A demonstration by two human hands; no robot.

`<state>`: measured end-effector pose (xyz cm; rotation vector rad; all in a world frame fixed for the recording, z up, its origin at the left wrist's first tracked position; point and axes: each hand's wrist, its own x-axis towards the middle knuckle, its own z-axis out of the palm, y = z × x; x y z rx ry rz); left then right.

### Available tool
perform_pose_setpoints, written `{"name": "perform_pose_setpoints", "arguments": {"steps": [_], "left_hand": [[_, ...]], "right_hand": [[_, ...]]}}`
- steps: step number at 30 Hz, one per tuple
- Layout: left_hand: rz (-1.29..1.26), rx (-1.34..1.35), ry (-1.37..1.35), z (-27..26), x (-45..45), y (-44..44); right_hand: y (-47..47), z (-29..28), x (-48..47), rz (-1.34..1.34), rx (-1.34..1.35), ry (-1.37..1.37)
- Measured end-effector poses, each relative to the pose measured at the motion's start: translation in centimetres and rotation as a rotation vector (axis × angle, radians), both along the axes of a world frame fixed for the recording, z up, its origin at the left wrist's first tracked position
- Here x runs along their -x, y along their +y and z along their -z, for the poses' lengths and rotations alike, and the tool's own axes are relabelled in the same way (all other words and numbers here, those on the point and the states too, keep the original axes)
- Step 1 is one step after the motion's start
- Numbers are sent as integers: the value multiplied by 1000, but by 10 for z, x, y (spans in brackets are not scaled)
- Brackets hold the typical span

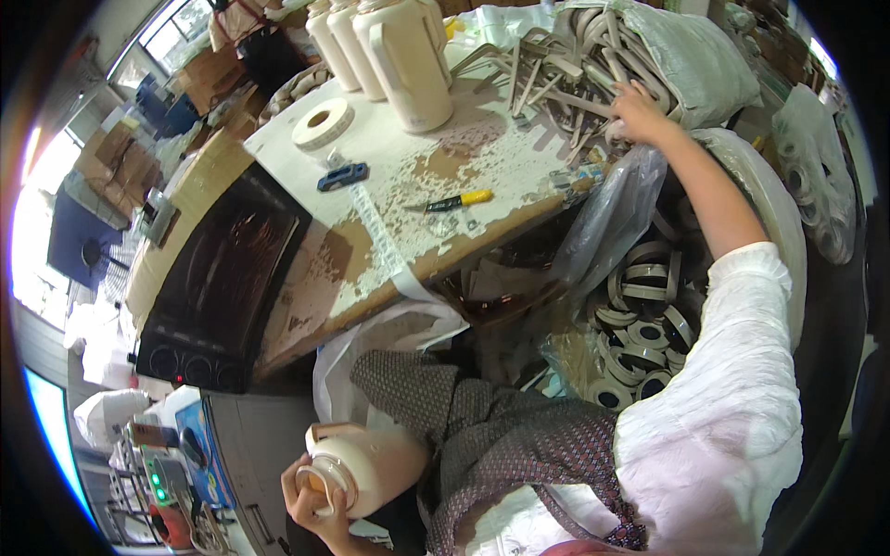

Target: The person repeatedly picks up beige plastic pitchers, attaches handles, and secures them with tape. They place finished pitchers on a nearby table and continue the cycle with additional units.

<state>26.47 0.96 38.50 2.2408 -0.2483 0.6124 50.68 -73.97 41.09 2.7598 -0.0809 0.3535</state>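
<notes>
My left hand (313,504) is wrapped around the neck end of a cream plastic jug body (386,465). The jug lies tilted against my lap, its mouth towards the hand. A pale ring-shaped part (323,486) sits at the mouth, partly covered by my fingers. At the far right of the table, my right hand (636,115) touches a heap of grey-beige plastic handles (556,76) spilling from a woven sack (695,59). Whether its fingers are closed on one of them cannot be made out.
Several cream jugs (410,76) stand at the table's back. Nearby are a label roll (322,125), a blue tool (342,177) and a yellow-black knife (459,201). A black heater-like unit (222,271) borders the left. Plastic rings (643,333) fill a lined container below my right arm.
</notes>
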Motion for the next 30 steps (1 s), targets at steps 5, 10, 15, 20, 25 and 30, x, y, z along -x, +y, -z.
{"name": "perform_pose_setpoints", "arguments": {"steps": [5, 10, 15, 20, 25, 30], "left_hand": [[-1, 94, -14, 1, 10, -18], [-93, 217, -99, 10, 34, -25], [-121, 227, -232, 1, 50, -35], [-173, 232, -285, -5, 79, -38], [-120, 115, -340, 19, 104, -32], [-151, 226, -372, 31, 111, -25]], "right_hand": [[-5, -23, -2, -31, 101, 58], [88, -51, 24, -590, -1087, -581], [314, 17, 141, -141, -2346, 360], [443, 107, 239, -279, -1826, 818], [519, 104, 160, -320, -2606, 378], [595, 86, 184, -510, -2239, 1037]]}}
